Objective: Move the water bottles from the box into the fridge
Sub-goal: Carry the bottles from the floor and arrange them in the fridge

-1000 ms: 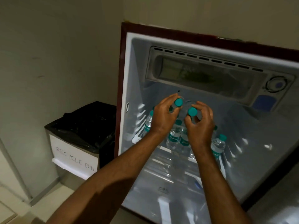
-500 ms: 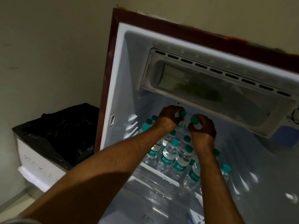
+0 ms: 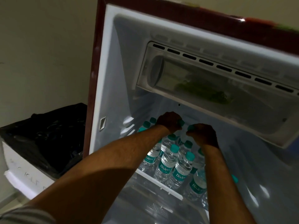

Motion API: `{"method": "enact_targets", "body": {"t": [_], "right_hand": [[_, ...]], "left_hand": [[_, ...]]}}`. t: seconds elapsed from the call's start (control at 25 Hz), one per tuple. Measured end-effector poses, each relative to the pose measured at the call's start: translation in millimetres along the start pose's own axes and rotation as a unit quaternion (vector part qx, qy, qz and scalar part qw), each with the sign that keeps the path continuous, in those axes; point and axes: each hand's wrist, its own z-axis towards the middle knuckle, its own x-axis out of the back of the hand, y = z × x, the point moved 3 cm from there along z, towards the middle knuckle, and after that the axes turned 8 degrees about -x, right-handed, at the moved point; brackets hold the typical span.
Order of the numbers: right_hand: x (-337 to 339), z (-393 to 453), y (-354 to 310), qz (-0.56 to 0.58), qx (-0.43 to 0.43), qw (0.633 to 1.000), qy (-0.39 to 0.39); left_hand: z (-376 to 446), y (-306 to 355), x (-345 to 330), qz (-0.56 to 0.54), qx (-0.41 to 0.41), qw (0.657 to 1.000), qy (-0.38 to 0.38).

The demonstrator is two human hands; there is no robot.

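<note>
The small fridge (image 3: 103, 65) stands open, with a dark red casing and a white inside. Several clear water bottles (image 3: 165, 162) with teal caps and teal labels stand packed on its glass shelf (image 3: 159, 185). Both my hands reach deep over them toward the back. My left hand (image 3: 168, 121) grips the top of a bottle whose teal cap (image 3: 180, 122) peeks out by the fingers. My right hand (image 3: 203, 134) grips another bottle by its teal cap (image 3: 191, 127). The bodies of both held bottles are hidden behind my hands. No box is in view.
The freezer compartment (image 3: 210, 81) hangs close above my hands, with something green behind its flap. A recycle bin (image 3: 42, 133) lined with a black bag stands left of the fridge against the wall. Below the shelf lies the fridge's lower space (image 3: 145, 206).
Both hands have carried their bottles deeper and lower, to the back of the shelf under the freezer compartment. The camera has moved closer to the fridge.
</note>
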Motion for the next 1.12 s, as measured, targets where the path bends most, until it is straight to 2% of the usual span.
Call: {"method": "enact_targets", "body": {"t": [0.28,0.64,1.12], "right_hand": [[-11,13,13,-0.015,-0.056,0.996,-0.061],[-9,12,21,-0.051,-0.087,0.991,-0.090],[1,8,19,-0.061,-0.098,0.986,-0.124]], "left_hand": [[12,-9,-8,0.082,0.034,0.993,-0.078],[15,-10,-15,0.093,0.036,0.986,-0.135],[14,-1,-12,0.096,0.046,0.984,-0.140]]}}
